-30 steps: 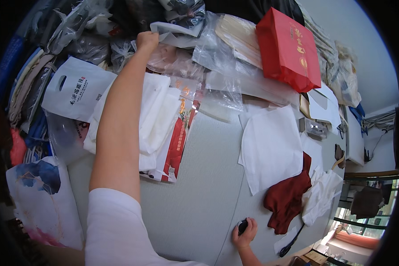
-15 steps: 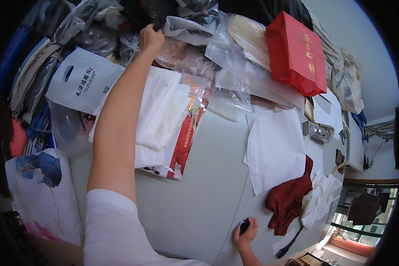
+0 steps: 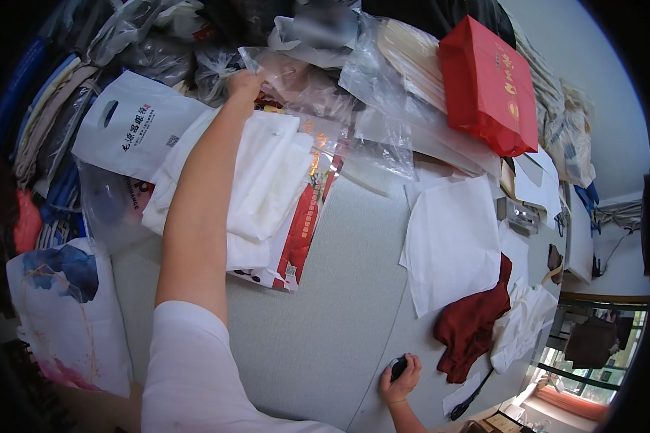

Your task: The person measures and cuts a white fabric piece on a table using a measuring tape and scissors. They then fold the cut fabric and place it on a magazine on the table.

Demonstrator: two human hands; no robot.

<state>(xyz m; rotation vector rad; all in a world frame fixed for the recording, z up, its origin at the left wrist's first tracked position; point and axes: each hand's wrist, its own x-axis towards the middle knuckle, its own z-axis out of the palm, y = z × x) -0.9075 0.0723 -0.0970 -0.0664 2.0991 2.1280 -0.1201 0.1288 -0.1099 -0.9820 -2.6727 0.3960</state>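
Note:
My left hand [image 3: 245,85] is stretched far forward, closed at the edge of a clear plastic bag [image 3: 285,72] in the heap at the back; its fingertips are partly hidden. Under that forearm lies folded white cloth [image 3: 263,173], on top of a red and white printed bag [image 3: 301,238]. My right hand [image 3: 403,380] rests low on the table with fingers wrapped around a small, rounded black object [image 3: 398,369], whose kind I cannot make out. Dark red cloth [image 3: 473,325] lies to the right of this hand.
A red paper bag [image 3: 490,90] stands on the plastic packages at the back right. White sheets [image 3: 451,245] and crumpled white cloth [image 3: 523,325] lie on the right. Black-handled scissors [image 3: 469,399] sit near the right hand. A white carrier bag [image 3: 133,130] lies on the left.
My left hand has drawn back slightly toward me, from dark items to the clear plastic bag, whose edge now stands up behind it. My right hand stays in place with the black object.

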